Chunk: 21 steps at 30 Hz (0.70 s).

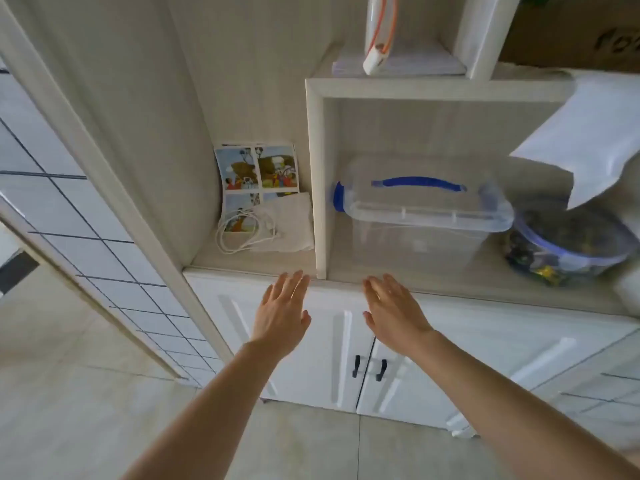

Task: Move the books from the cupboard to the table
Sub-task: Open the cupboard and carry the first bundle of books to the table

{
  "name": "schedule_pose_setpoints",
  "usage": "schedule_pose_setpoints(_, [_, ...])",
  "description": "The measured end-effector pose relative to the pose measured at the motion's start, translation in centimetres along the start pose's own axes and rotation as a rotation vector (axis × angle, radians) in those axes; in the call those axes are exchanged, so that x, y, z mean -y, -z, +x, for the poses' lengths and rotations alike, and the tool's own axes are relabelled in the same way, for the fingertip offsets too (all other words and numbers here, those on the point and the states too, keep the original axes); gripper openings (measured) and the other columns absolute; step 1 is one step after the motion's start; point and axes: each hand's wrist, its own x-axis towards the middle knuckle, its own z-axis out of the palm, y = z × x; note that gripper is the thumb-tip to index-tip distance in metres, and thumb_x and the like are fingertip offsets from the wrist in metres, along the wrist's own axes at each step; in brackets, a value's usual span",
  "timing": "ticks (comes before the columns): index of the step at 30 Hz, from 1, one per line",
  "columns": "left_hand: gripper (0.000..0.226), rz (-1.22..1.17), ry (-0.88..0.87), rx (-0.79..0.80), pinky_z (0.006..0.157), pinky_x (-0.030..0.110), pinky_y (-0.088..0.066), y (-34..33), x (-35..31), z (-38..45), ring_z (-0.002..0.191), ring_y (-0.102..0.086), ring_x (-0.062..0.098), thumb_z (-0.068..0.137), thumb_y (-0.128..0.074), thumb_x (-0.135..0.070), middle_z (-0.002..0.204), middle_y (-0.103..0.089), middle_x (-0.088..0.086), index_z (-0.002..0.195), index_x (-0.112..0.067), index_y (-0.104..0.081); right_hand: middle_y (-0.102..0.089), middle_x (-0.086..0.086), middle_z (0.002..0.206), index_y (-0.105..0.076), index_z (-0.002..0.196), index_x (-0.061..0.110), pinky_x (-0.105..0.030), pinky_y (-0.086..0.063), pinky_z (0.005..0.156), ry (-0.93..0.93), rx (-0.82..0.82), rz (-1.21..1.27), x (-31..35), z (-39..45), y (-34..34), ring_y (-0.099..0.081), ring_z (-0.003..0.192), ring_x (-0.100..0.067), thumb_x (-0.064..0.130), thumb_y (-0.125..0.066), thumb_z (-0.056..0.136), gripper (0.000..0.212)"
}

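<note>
While both arms reach toward the cupboard (322,181), left hand (282,315) flat, right hand (394,315) flat; each grip released

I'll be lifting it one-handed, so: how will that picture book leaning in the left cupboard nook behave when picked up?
The picture book already bows where it leans against the wall, so it is probably thin and floppy and would sag from one corner. It looks light. A white cable and a cloth lie against its lower part, so they may drag along.
</note>
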Motion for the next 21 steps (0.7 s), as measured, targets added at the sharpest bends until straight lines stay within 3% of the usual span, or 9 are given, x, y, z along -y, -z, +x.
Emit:
schedule_pose_setpoints(3, [0.072,-0.005,0.054,0.032,0.121,0.044,0.002,-1.5,0.5,0.5,0.150,0.007,0.017,0.097,-0.047,-0.028,0.162,0.004,-0.008,0.155,-0.026,-0.005,-0.046,-0.019,0.142,-0.047,0.136,-0.001,-0.048,-0.041,0.106,0.019,-0.095,-0.052,-0.4,0.6,-2.1,-0.045,0.129,-0.044,0.019,-0.074,0.075,0.070])
schedule_pose_setpoints(7, [0.083,0.005,0.082,0.000,0.119,0.049,0.005,-3.3,0.6,0.1,0.148,0.016,0.012,0.091,-0.053,-0.021,0.160,0.009,-0.013,0.154,-0.030,0.000,-0.038,-0.024,0.147,-0.039,0.140,-0.005,-0.055,-0.037,0.106,0.016,-0.135,-0.048,0.1,0.3,-4.2,-0.034,0.134,-0.049,0.001,-0.073,0.062,0.086])
schedule_pose_setpoints(21, [0.065,-0.077,0.049,-0.061,0.121,0.046,0.001,-3.2,1.0,-2.5,0.150,0.007,0.016,0.096,-0.046,-0.021,0.163,-0.010,-0.005,0.153,-0.024,-0.016,-0.040,-0.027,0.145,-0.041,0.140,-0.004,-0.050,-0.031,0.112,0.005,-0.233,-0.010,2.4,-3.0,-4.4,-0.033,0.137,-0.044,0.000,-0.066,0.073,0.071])
